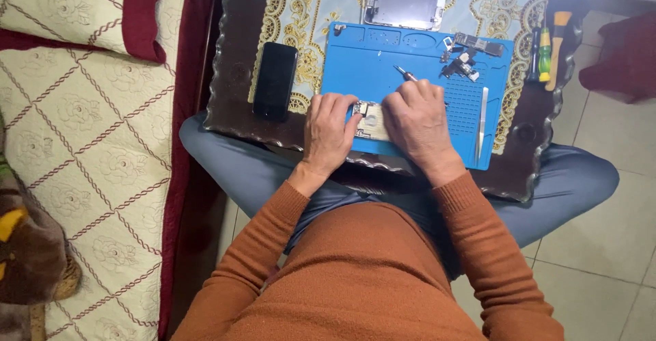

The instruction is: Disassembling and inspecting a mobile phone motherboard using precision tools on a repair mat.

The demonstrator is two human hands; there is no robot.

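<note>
Low in the frame, 2 orange sleeves run up to the hands at centre. The left hand pins the opened phone body from its left; the right hand, grip closed on a thin screwdriver, covers its right end. Beyond, the blue mat lies on the tabletop.

Open blue mat lies ahead of the left hand; a black phone blocks the way just to its left. Beyond the right hand, loose small parts crowd the mat's far corner, and metal tweezers line its right edge, with screwdrivers farther out.
</note>
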